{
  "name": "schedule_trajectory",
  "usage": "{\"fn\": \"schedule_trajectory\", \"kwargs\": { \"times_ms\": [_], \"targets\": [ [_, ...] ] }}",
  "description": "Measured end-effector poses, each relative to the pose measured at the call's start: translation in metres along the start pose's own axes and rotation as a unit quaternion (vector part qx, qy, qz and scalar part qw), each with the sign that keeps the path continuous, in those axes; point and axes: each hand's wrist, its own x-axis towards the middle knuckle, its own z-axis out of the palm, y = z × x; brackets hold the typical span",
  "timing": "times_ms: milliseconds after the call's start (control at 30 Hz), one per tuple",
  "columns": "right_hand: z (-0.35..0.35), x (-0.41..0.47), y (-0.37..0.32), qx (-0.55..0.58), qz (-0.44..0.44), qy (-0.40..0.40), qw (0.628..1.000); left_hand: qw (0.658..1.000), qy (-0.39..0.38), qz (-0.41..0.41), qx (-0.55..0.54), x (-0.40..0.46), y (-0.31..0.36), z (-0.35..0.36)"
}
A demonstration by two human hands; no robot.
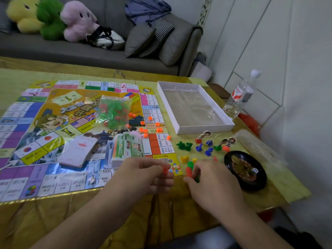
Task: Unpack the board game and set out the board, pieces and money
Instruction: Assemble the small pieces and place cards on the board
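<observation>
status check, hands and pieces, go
Left hand pinching orange piece. Right hand gripping red and green pawns. Board laid out. Nothing blocking.

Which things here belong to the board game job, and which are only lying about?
Game things: board, money, cards, bag of houses, loose orange pieces, pawns, spinner, box, orange piece in left hand.

Lying about: water bottle, plush toys, cushions.

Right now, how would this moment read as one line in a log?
stage: sorting pieces | left hand: pinches orange piece | right hand: grips green pawn | board: unfolded | box: emptied
</observation>
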Motion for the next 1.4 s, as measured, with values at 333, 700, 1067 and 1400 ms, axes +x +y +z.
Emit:
{"fn": "schedule_trajectory", "kwargs": {
  "times_ms": [333,700,1067,1400],
  "targets": [
    [-0.003,-0.001,-0.018,-0.012,-0.018,-0.025,0.999,0.999,-0.018,-0.021,-0.026,0.003,0.002,-0.015],
    [-0.007,0.002,-0.008,0.148,-0.018,0.018,0.989,0.997,-0.001,0.063,0.039,-0.001,0.01,-0.023],
    [-0.019,-0.003,-0.007,0.403,-0.112,-0.094,0.903,0.991,-0.002,0.124,0.053,-0.001,0.002,-0.019],
    [-0.015,-0.004,-0.007,0.386,-0.123,-0.076,0.911,0.985,0.015,0.156,0.078,-0.003,0.006,-0.017]
  ]
}}
